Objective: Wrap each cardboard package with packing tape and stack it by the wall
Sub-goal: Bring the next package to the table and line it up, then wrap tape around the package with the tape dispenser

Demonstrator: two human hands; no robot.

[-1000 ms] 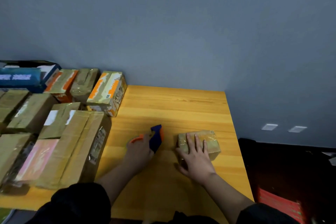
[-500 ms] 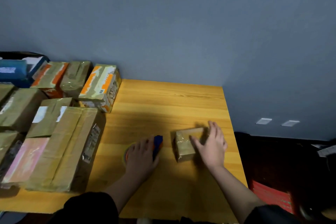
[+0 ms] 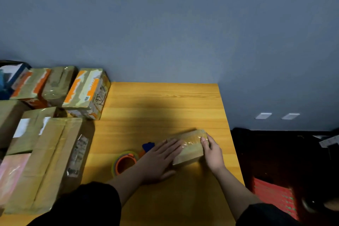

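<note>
A: Where is the package (image 3: 190,147)?

B: On the tabletop (image 3: 165,101), between the two hands. It is a small cardboard block with glossy tape across its top, lying at a slant.

A: What is the left hand (image 3: 161,159) doing?

B: It lies flat with the fingers straight and slightly spread. The fingertips rest on the left end of the package, the palm is on the wood beside it, and nothing is gripped.

A: And the right hand (image 3: 212,152)?

B: It is at the right end of the package. The thumb lies on the top edge and the fingers curl down over the far side, so it grips that end.

A: Where is the tape?

B: The tape roll (image 3: 124,163) sits just left of the left hand, near the wrist. It has an orange core, and a blue part (image 3: 148,147) shows beyond it, partly hidden by the left fingers. Neither hand touches it.

A: Anything else nearby?

B: Well to the left of the left hand lies a crowd of taped boxes. A long box (image 3: 53,161) is the nearest, and an orange-and-white box (image 3: 86,91) stands farther off against the wall (image 3: 165,24), in a row with others. Dark sleeves cover both upper arms.
</note>
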